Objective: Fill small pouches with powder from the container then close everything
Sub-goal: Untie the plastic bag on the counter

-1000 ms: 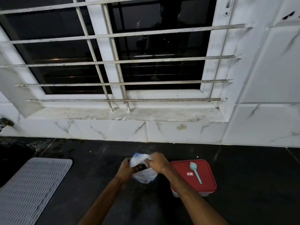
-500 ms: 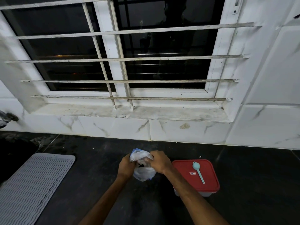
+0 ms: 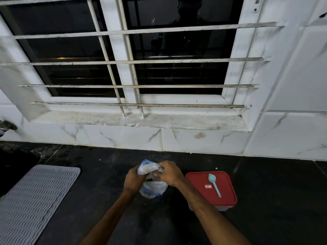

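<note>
A clear plastic pouch (image 3: 153,187) with a blue edge is held above the black counter (image 3: 276,200) near its middle. My left hand (image 3: 133,181) grips the pouch's left side and my right hand (image 3: 170,173) pinches its upper right part. What is inside the pouch is hard to make out. To the right stands the container with its red lid (image 3: 203,195) on. A light teal spoon (image 3: 214,184) lies on that lid.
A grey ribbed mat (image 3: 33,200) lies at the left of the counter. White marbled wall tiles (image 3: 203,140) and a barred window (image 3: 127,64) with a dusty sill rise behind. A dark sink area (image 3: 14,167) is at far left.
Both hands keep their hold on the pouch and work its top; the folds of the pouch have shifted slightly. The camera has tilted a little; the container and spoon stay put.
</note>
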A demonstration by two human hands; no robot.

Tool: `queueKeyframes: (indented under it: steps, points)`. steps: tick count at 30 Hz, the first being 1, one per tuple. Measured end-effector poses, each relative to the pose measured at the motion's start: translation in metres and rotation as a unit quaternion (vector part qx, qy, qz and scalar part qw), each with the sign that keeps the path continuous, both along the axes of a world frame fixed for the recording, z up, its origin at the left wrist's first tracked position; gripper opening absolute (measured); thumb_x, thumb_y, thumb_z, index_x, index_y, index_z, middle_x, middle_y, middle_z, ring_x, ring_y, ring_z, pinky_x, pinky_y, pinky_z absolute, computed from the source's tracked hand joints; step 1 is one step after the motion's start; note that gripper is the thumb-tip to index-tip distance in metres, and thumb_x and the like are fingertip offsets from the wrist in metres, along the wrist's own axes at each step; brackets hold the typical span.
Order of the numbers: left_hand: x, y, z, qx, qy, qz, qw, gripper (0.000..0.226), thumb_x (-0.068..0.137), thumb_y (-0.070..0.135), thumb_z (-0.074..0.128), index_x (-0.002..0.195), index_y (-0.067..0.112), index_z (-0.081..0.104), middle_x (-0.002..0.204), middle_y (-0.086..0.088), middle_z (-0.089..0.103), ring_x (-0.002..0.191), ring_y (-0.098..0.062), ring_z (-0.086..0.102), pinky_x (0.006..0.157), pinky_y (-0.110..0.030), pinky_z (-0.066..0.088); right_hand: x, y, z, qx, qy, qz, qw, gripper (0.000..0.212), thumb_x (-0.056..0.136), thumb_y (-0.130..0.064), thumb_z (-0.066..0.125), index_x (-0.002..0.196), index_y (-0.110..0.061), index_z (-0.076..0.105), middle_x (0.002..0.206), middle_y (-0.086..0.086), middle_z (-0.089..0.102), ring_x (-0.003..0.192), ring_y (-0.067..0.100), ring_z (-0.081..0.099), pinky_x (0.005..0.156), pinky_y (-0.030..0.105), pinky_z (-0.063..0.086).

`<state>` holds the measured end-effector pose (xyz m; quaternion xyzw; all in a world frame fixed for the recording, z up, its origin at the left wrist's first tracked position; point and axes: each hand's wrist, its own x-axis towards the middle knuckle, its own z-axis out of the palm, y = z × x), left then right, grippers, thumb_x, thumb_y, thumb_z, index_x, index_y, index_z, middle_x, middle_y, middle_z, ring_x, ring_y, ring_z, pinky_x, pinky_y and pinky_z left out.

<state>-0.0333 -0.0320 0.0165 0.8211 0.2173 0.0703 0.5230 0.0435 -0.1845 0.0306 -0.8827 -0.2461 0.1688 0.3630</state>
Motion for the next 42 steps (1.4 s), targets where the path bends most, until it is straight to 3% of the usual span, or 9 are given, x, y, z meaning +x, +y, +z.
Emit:
queueKeyframes:
  steps: [4,8,15,20,24,30,34,39,42]
  points:
    - [-0.003,0.006,0.003,-0.04,0.027,-0.079,0.996,0.005,0.09,0.019,0.067,0.094,0.016,0.068,0.09,-0.004,0.072,0.094,-0.021,0.07,0.076,-0.022,0.055,0.004,0.002,0.005,-0.036,-0.044,-0.054,0.997,0.023,0.081,-0.019,0.059,0.061,-0.018,0.048,0.086,0.01,0.068,0.082,0.029,0.066,0.062,0.03,0.042]
    - [-0.002,0.016,0.002,-0.061,0.025,-0.14,0.988,0.028,0.079,0.004,0.075,0.103,0.01,0.063,0.093,0.0,0.069,0.084,-0.012,0.07,0.077,-0.026,0.056,0.005,0.003,0.001,-0.039,-0.035,-0.051,0.997,0.027,0.082,-0.014,0.058,0.06,-0.019,0.044,0.076,0.006,0.061,0.075,0.027,0.062,0.06,0.032,0.043]
    - [-0.006,0.007,0.0,-0.032,-0.007,-0.076,0.997,0.063,0.055,0.027,0.083,0.108,0.014,0.054,0.102,0.001,0.061,0.095,-0.015,0.06,0.079,-0.021,0.05,0.002,0.001,-0.009,-0.022,0.052,0.057,0.997,0.033,0.082,-0.023,0.075,0.109,-0.009,0.062,0.095,0.003,0.064,0.086,0.016,0.06,0.075,0.032,0.049]
    - [-0.007,-0.003,-0.007,0.15,0.005,-0.096,0.984,0.05,0.086,0.025,0.071,0.128,0.013,0.047,0.122,-0.004,0.05,0.109,-0.018,0.054,0.094,-0.03,0.046,-0.003,0.005,-0.011,-0.011,-0.007,0.034,0.999,0.02,0.096,-0.022,0.049,0.111,-0.019,0.063,0.11,0.007,0.069,0.1,0.024,0.064,0.09,0.042,0.052]
    - [-0.005,0.004,-0.003,0.143,0.096,-0.017,0.985,0.032,0.091,0.037,0.063,0.107,0.011,0.057,0.099,-0.002,0.06,0.088,-0.019,0.062,0.069,-0.026,0.049,-0.007,0.012,-0.008,-0.004,-0.044,-0.033,0.998,0.023,0.099,-0.025,0.044,0.117,-0.021,0.059,0.117,0.007,0.067,0.108,0.026,0.063,0.087,0.035,0.05]
    - [-0.011,0.009,0.014,-0.023,0.039,-0.042,0.998,0.023,0.087,-0.005,0.062,0.076,0.015,0.066,0.063,0.004,0.07,0.066,-0.007,0.068,0.06,-0.021,0.057,-0.005,0.01,-0.014,-0.038,-0.094,-0.04,0.994,0.015,0.098,-0.026,0.045,0.101,-0.018,0.058,0.103,0.004,0.068,0.095,0.024,0.065,0.067,0.027,0.04]
    - [-0.013,0.006,0.018,-0.1,0.091,-0.093,0.986,0.023,0.085,-0.006,0.063,0.102,0.01,0.062,0.096,-0.007,0.069,0.086,-0.014,0.068,0.071,-0.025,0.058,-0.002,0.014,-0.015,-0.048,-0.095,-0.053,0.993,0.022,0.098,-0.03,0.045,0.109,-0.018,0.06,0.11,0.005,0.068,0.099,0.026,0.064,0.071,0.029,0.042]
    - [-0.009,0.003,0.014,0.029,0.096,-0.103,0.99,0.074,0.074,0.022,0.083,0.129,0.019,0.034,0.119,0.003,0.047,0.111,-0.013,0.051,0.084,-0.02,0.047,-0.001,0.015,-0.018,-0.03,-0.081,-0.015,0.996,0.012,0.096,-0.021,0.048,0.103,-0.016,0.057,0.101,0.007,0.068,0.092,0.024,0.065,0.075,0.033,0.052]
    - [-0.001,-0.005,0.012,0.099,0.077,-0.043,0.991,0.024,0.091,0.023,0.064,0.112,0.014,0.057,0.107,-0.002,0.061,0.098,-0.016,0.061,0.09,-0.036,0.054,-0.002,0.017,-0.023,-0.026,-0.071,0.018,0.997,0.014,0.096,-0.021,0.051,0.109,-0.019,0.052,0.107,0.008,0.065,0.095,0.023,0.063,0.082,0.037,0.052]
